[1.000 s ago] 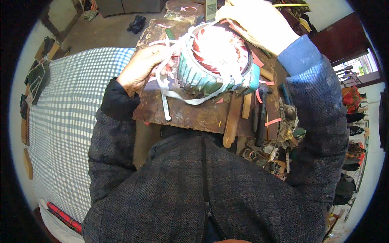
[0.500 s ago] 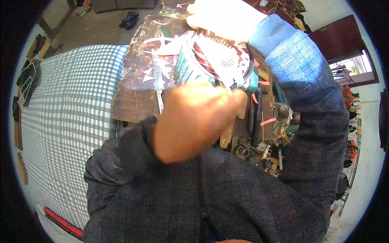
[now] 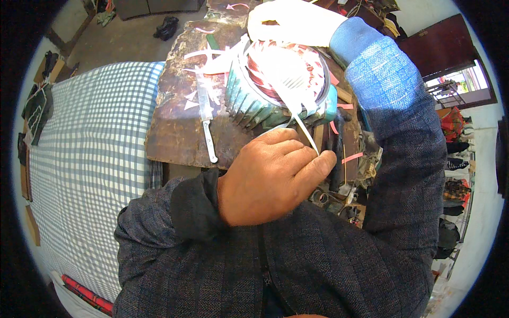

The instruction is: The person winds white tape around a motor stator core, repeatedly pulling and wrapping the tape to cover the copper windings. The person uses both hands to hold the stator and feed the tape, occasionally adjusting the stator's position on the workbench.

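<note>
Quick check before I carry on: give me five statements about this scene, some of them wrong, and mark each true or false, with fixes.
1. The knife lies on the bench, left of the motor. True.
2. The right hand is at the motor's near side, next to the jacket. False: it is at the far side.
3. White tape runs from the motor to the left hand. True.
4. The coils are solid blue. False: they show reddish and white, partly washed out by glare.
5. The checked cloth is left of the bench. True.
</note>
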Motion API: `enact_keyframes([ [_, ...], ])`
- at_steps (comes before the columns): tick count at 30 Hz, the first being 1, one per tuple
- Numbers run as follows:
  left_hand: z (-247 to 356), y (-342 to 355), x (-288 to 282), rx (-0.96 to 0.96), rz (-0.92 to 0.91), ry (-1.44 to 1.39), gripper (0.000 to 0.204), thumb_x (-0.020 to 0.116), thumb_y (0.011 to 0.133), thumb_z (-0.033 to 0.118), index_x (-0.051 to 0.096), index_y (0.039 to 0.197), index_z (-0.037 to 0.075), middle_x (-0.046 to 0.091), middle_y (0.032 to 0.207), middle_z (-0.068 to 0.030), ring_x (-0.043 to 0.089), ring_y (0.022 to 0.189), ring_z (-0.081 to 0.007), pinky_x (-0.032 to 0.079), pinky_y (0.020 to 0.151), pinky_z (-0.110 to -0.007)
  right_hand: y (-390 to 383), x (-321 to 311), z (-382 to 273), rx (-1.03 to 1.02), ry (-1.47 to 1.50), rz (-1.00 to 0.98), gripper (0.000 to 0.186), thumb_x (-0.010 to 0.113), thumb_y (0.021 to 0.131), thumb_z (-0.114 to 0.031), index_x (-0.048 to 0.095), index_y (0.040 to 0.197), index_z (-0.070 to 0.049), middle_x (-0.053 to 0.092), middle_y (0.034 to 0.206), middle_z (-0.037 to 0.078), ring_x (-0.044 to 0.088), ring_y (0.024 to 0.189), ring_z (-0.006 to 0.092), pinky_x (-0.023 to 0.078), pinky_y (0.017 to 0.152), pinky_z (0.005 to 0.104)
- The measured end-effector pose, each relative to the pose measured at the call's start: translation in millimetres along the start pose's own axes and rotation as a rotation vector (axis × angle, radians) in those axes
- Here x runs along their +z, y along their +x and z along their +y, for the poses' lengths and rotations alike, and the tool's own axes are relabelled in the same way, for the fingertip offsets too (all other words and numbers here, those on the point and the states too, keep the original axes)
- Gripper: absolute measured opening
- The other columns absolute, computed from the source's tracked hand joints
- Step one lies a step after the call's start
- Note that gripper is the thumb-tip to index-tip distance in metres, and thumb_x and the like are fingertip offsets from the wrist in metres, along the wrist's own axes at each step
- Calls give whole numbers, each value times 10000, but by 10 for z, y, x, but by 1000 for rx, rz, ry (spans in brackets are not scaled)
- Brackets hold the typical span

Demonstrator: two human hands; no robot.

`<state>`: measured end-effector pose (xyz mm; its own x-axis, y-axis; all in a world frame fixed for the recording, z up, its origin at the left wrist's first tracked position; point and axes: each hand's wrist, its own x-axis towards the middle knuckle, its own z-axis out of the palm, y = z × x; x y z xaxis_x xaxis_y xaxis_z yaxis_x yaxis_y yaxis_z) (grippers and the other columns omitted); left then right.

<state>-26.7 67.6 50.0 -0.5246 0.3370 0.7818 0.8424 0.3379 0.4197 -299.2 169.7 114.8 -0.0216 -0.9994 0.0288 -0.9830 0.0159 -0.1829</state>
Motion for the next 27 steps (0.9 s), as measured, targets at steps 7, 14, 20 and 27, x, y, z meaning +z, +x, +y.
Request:
enact_keyframes([
  [7,174,171,-32,57,-51,114,406,705,806,96,695,1184,-51,691,936,-114,715,876,-264,586,686,-351,-69,-309,-374,466,423,317,225,641,1029,-232,729,1049,-25,715,953,115,677,867,230,558,822,362],
  [14,244,318,119,188,40,229,386,669,796,127,696,1133,-59,638,863,-70,659,787,-198,534,625,-310,-265,-74,-397,318,560,94,249,676,1015,-271,759,1140,-73,749,936,110,706,823,231,572,754,372],
  [20,372,366,153,197,-13,256,333,691,831,121,701,1120,-45,642,857,-64,659,766,-186,522,606,-293,-497,167,-671,605,466,-26,556,651,1044,-442,614,1459,-74,760,1193,121,755,970,148,591,766,288],
  [27,427,294,191,234,138,123,372,700,820,99,710,1165,-41,680,912,-84,701,795,-197,567,661,-289,-825,115,-1339,745,1164,326,271,585,1086,-109,722,1291,4,757,1176,124,734,866,171,606,724,261],
])
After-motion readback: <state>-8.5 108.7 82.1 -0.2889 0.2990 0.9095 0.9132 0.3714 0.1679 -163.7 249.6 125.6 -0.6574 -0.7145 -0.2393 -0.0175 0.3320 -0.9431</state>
